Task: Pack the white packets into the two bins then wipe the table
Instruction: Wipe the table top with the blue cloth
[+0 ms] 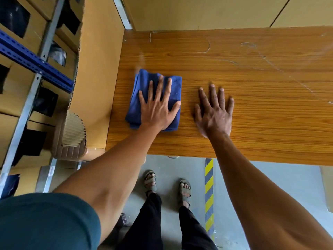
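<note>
So the left hand (157,109) is lying flat on a folded blue cloth (155,98), fingers straight and spread wide, palm pressing it down onto the wooden bench (252,73). The cloth is sitting near the left end of the bench, closer to the near edge than the far one, and it's looking a bit blurred at its top left corner. The right hand (214,112) is resting flat on the bare wood just beside the cloth, also wide with fingers splayed, holding nothing. The two hands are near each other but not touching.

The bench top is showing some pale scuffs and streaks toward the far right. To the left, a metal shelf rack (27,87) with blue rails is holding cardboard boxes (16,24) with dark cut-outs, and a roll of corrugated cardboard (72,136) is sitting between the rack and the bench. Down below, sandalled feet (167,184) are standing on a grey floor next to a yellow-and-black striped strip (209,195).
</note>
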Demonstrator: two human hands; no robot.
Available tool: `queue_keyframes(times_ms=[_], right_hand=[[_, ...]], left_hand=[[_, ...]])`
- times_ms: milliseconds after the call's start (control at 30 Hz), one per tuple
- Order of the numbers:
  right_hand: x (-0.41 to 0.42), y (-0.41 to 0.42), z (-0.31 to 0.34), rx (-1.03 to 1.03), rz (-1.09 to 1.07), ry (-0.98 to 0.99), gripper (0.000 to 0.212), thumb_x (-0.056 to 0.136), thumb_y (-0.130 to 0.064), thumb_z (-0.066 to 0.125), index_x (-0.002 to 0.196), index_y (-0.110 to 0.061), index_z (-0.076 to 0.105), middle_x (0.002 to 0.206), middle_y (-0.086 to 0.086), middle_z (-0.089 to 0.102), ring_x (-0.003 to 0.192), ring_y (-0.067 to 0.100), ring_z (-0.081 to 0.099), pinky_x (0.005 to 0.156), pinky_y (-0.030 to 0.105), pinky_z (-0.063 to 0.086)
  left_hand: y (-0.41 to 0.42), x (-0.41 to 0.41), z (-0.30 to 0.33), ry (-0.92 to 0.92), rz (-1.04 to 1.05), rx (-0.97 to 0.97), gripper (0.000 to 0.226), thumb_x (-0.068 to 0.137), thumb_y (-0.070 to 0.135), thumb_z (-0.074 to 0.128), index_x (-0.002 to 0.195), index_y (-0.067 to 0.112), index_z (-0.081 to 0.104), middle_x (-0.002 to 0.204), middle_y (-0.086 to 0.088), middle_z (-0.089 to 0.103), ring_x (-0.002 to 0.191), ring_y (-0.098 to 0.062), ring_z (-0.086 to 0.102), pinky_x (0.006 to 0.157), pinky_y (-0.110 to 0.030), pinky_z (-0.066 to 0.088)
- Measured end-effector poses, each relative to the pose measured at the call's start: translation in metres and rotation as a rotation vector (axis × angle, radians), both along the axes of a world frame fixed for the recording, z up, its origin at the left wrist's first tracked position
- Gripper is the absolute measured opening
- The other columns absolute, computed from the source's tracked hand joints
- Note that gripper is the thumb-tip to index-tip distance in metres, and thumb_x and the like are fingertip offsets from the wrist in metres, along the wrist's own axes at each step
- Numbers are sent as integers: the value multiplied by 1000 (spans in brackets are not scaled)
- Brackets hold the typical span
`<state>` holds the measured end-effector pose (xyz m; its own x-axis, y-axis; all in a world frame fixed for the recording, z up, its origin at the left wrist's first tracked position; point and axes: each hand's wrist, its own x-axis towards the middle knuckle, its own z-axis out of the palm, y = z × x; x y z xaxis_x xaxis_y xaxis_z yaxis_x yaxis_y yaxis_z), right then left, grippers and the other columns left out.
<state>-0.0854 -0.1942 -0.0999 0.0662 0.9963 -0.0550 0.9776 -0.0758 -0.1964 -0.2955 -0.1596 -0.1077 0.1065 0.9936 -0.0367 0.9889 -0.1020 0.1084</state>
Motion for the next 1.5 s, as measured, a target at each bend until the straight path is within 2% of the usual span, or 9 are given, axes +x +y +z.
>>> queue_keyframes(times_ms=[100,233,533,833,1000,1167,1233,1367,1500], right_hand=[[0,-1,1,1,0,4,64,109,-60,15,168,-40,4,177,-4,-5,163,25,-7,129,61,4],[0,0,1,1,-4,12,64,109,-60,16,168,-40,5,177,-5,-4,163,25,-7,129,61,4],[1,2,-2,-2,-14,9,64,108,-60,17,168,-41,4,177,-6,-5,163,24,-7,129,60,3],[1,0,2,-20,-4,9,64,108,-60,15,168,-40,2,177,-5,-7,163,25,-9,129,60,3],[1,2,-3,-16,-3,6,64,108,-60,16,168,-41,2,177,-5,-7,163,25,-8,129,60,3],[3,6,-3,-42,20,-14,65,108,-61,14,168,-39,0,177,-4,-8,163,27,-9,128,62,0],[5,14,0,-58,38,-14,67,107,-64,14,168,-40,0,177,-4,-8,163,28,-9,128,62,-1],[7,50,-1,-56,65,-13,70,104,-70,11,167,-42,0,177,-5,-8,163,27,-9,127,63,-1],[9,95,-1,-55,75,-22,71,103,-72,10,167,-43,1,177,-6,-6,163,27,-7,126,65,2]], left_hand=[[-35,-1,0,-15,40,-11,83,102,76,25,170,32,5,177,-6,-13,163,-35,-3,124,-72,8],[-51,0,0,-11,58,-42,79,102,76,25,169,37,8,178,-6,2,163,-35,-2,124,-72,6],[66,9,8,6,29,-113,78,97,81,14,166,48,0,178,6,-7,163,-35,-8,121,-76,2],[-91,-2,10,37,12,-103,71,103,78,18,166,50,4,178,7,-6,163,-36,-8,121,-76,8],[-13,1,6,-8,77,-78,71,100,81,20,165,53,10,178,9,2,163,-36,-4,121,-77,4],[85,0,12,-42,116,-146,74,97,84,12,164,54,4,178,7,-7,163,-35,-11,120,-77,-3],[70,0,10,-47,105,-142,73,99,82,15,165,53,6,178,4,-7,163,-35,-9,121,-76,-1],[-7,3,6,-65,107,-46,67,103,75,25,165,50,18,175,-6,10,163,-35,1,123,-73,5],[3,6,5,-35,128,-62,67,102,77,24,164,53,17,175,-4,11,163,-33,0,123,-74,4]])
